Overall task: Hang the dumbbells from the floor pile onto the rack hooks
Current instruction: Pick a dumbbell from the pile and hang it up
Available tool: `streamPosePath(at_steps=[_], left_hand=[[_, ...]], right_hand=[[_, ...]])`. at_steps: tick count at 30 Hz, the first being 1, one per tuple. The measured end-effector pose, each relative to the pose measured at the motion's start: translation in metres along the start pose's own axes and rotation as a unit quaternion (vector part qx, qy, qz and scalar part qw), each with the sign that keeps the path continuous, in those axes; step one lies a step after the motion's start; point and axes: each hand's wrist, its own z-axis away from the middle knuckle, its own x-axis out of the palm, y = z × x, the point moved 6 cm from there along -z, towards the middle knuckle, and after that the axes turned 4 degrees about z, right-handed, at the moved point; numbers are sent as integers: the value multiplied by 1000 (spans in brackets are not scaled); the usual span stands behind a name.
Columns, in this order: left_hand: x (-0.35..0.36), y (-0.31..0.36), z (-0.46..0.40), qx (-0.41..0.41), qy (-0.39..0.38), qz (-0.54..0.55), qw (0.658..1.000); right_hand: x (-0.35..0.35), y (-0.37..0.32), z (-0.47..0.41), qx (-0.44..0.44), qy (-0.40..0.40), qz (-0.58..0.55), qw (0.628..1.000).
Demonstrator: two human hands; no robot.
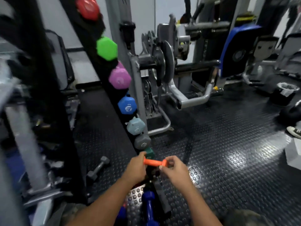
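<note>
Head view: small orange dumbbell (154, 162) held level, left hand (136, 168) curled over one end, right hand (173, 169) pinching the other. Just beyond, lowest free place on slanted black rack (91, 36). Placing step in hand; next, handle lowered squarely onto hooks.

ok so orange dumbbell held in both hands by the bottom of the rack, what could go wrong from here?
1. The left hand and right hand hold the orange dumbbell only at its ends; a slip could drop it onto the blue dumbbell below.
2. It sits close to the dark green dumbbell at the bottom of the rack; fingers could get pinched there.
3. The grey dumbbell on the floor looks like a trip hazard.
</note>
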Motion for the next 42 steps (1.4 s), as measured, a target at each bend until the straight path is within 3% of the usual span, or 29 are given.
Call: streamPosePath(at_steps=[9, 18, 22, 27, 33, 38, 42], left_hand=[[-172, 28, 64, 4, 192, 73, 979], [-349, 110, 92, 135, 350, 133, 917], [-417, 154, 89, 204, 390, 166, 882], [-481, 192, 81, 262, 443, 169, 841], [-516, 208, 42, 315, 483, 120, 808], [-524, 214, 3, 338, 507, 38, 792], [-532, 226, -11, 357, 534, -72, 763]], right_hand=[[-3, -176, 33, -168, 92, 31, 981], [-60, -369, 68, -322, 229, -73, 915], [-93, -448, 67, -370, 286, -59, 882], [-117, -523, 50, -405, 302, -50, 861], [-125, -581, -17, -393, 262, -98, 876], [-113, -616, -98, -388, 126, -147, 901], [-94, -632, -138, -391, 13, -207, 897]])
